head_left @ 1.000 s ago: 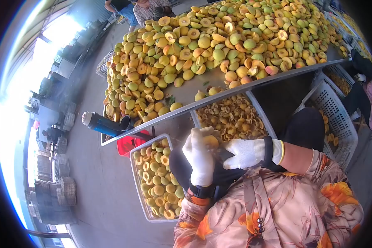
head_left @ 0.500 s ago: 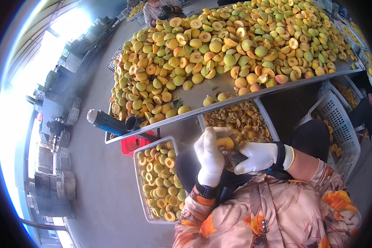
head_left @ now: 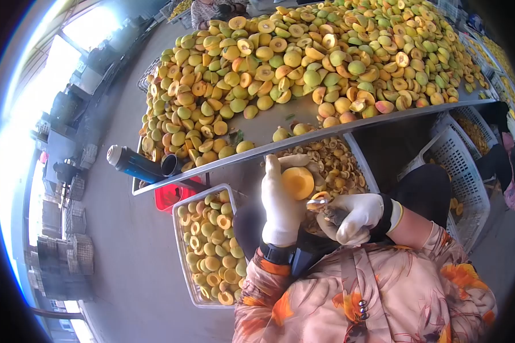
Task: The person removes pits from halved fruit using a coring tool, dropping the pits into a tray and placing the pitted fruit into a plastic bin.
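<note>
In the head view, the left hand, in a white knitted glove, grasped a halved fruit against its fingers. The round yellow-orange cut face was turned up, smooth and moist-looking, over the person's lap and in front of the crate of scraps. The right hand, gloved alike, was clenched around a coring tool; its shiny, curved metal end stood just beside the fruit, with something pale and fleshy at it. Whether the two touched could not be told.

Beyond the hands, a slatless pale plastic crate held curled, brownish-yellow scraps. To the left, a second, straight-sided plastic crate held domed, green-gold halves, some with hollowed faces upward. Above both ran a grey metal table with a straight raised edge, heaped with a pile of fruit, matte-skinned, many with rough brown centres showing. At its near left corner a cylindrical blue flask lay tilted beside a dark, round-mouthed cup, above a glossy red container.
</note>
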Available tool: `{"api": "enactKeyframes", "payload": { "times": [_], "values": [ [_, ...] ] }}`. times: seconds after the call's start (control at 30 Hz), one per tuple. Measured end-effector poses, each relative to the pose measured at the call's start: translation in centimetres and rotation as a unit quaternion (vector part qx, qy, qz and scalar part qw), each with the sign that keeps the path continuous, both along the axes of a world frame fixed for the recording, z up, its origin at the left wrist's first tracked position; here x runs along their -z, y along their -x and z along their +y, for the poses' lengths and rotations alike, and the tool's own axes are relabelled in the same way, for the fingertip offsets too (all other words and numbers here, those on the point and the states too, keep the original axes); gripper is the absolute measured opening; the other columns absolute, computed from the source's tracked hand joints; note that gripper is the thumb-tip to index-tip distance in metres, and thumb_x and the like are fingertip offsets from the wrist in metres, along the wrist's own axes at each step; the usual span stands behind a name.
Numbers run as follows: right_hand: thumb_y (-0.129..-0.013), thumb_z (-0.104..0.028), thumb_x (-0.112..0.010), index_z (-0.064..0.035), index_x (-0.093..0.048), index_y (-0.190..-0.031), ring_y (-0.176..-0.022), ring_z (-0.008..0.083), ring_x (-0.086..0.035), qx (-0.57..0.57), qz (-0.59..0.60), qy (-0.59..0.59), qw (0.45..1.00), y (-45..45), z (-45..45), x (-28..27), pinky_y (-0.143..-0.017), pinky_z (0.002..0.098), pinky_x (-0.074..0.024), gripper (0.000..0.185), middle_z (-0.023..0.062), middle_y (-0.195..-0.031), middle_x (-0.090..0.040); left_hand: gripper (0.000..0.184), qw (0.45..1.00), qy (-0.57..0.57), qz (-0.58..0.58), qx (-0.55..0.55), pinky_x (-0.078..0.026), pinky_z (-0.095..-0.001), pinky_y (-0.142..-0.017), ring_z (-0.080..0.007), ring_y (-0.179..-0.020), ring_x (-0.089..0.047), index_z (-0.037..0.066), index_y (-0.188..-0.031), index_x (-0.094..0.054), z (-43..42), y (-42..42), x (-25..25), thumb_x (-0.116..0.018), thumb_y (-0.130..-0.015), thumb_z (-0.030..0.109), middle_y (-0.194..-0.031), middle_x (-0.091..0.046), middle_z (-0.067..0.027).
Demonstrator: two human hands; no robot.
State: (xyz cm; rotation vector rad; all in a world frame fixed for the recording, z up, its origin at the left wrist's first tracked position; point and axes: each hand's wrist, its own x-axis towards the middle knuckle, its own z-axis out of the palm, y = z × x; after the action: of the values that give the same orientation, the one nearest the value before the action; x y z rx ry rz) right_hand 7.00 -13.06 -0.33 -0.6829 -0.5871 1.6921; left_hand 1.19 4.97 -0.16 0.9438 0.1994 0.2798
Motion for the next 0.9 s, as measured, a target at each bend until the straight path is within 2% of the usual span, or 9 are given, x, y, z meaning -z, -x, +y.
{"api": "enactKeyframes", "payload": {
  "times": [0.17,0.23,0.37,0.5,0.6,0.7,0.8,0.83,0.9],
  "values": [
    [-0.087,-0.012,-0.07,-0.003,-0.058,-0.095,-0.046,0.0073,-0.047,0.125,-0.204,0.221,0.945,0.3,0.2,1.8,-0.042,0.0246,-0.0358,0.018,0.0007,-0.062,-0.053,0.057,0.993,-0.021,0.021,-0.111,-0.054,-0.0313,-0.058,-0.0252,-0.071,-0.07,-0.001,-0.109,-0.066,6.8,5.6,2.1,-0.044,-0.107,0.051,-0.09,-0.072,-0.0162],
    [-0.088,-0.011,-0.067,-0.0026,-0.06,-0.102,-0.044,0.0086,-0.048,0.147,-0.423,0.309,0.839,1.1,1.5,3.6,-0.04,0.0251,-0.037,0.018,-0.0012,-0.062,-0.052,0.045,0.976,-0.086,0.046,-0.193,-0.053,-0.031,-0.06,-0.0239,-0.077,-0.071,-0.001,-0.11,-0.066,9.7,9.8,3.4,-0.049,-0.107,0.04,-0.095,-0.072,-0.0162],
    [-0.088,-0.012,-0.065,0.0001,-0.056,-0.123,-0.041,0.011,-0.048,0.126,-0.436,0.349,0.82,1.5,1.2,9.2,-0.037,0.0278,-0.0406,0.038,0.0005,-0.064,-0.053,0.029,0.903,-0.219,0.15,-0.339,-0.054,-0.0288,-0.073,-0.0161,-0.083,-0.067,-0.003,-0.117,-0.065,15.6,19.7,9.7,-0.065,-0.097,0.018,-0.103,-0.07,-0.0096],
    [-0.087,-0.012,-0.065,0.0016,-0.057,-0.126,-0.044,0.0103,-0.05,0.078,-0.479,0.343,0.804,2.6,2.1,10.0,-0.04,0.0264,-0.042,0.041,0.0031,-0.07,-0.058,0.019,0.805,-0.161,0.281,-0.496,-0.051,-0.0239,-0.07,-0.0081,-0.078,-0.06,-0.001,-0.107,-0.068,18.4,29.9,12.2,-0.067,-0.094,0.013,-0.094,-0.067,-0.0037],
    [-0.087,-0.011,-0.065,0.0019,-0.059,-0.121,-0.046,0.0103,-0.051,0.058,-0.486,0.333,0.806,2.7,2.5,11.6,-0.042,0.0269,-0.0431,0.037,0.004,-0.073,-0.059,0.017,0.656,-0.274,0.425,-0.56,-0.052,-0.0258,-0.07,-0.0102,-0.077,-0.06,-0.001,-0.102,-0.067,21.4,37.8,16.5,-0.068,-0.096,0.014,-0.089,-0.067,-0.0046],
    [-0.086,-0.011,-0.064,0.0025,-0.06,-0.119,-0.047,0.011,-0.052,0.035,-0.512,0.338,0.789,2.3,2.4,13.0,-0.045,0.0274,-0.0441,0.036,0.0052,-0.075,-0.061,0.02,0.652,-0.236,0.396,-0.602,-0.054,-0.0312,-0.078,-0.0165,-0.081,-0.064,-0.001,-0.107,-0.064,23.4,44.2,22.0,-0.067,-0.097,0.017,-0.092,-0.069,-0.0085],
    [-0.084,-0.012,-0.065,0.0039,-0.059,-0.119,-0.049,0.0125,-0.054,0.029,-0.518,0.339,0.785,2.3,2.8,13.8,-0.046,0.0282,-0.0451,0.039,0.0065,-0.076,-0.061,0.026,0.547,-0.404,0.51,-0.527,-0.055,-0.0355,-0.079,-0.0235,-0.086,-0.07,0.001,-0.115,-0.064,23.1,45.1,24.1,-0.068,-0.096,0.019,-0.099,-0.073,-0.0141],
    [-0.083,-0.012,-0.065,0.0043,-0.059,-0.119,-0.049,0.0128,-0.054,0.024,-0.52,0.351,0.779,2.4,3.0,14.0,-0.046,0.0282,-0.0448,0.04,0.0069,-0.076,-0.062,0.039,0.535,-0.39,0.603,-0.445,-0.048,-0.0455,-0.101,-0.0331,-0.113,-0.067,0.002,-0.13,-0.061,23.0,44.5,24.0,-0.064,-0.095,0.019,-0.12,-0.07,-0.0181],
    [-0.082,-0.013,-0.066,0.005,-0.058,-0.119,-0.049,0.0133,-0.054,0.011,-0.524,0.377,0.764,2.7,3.3,13.9,-0.045,0.0283,-0.0444,0.042,0.0078,-0.077,-0.062,0.047,0.466,-0.502,0.651,-0.327,-0.033,-0.0503,-0.116,-0.033,-0.129,-0.058,0.005,-0.14,-0.056,22.7,43.8,26.0,-0.058,-0.097,0.025,-0.133,-0.065,-0.0165]
  ]
}}
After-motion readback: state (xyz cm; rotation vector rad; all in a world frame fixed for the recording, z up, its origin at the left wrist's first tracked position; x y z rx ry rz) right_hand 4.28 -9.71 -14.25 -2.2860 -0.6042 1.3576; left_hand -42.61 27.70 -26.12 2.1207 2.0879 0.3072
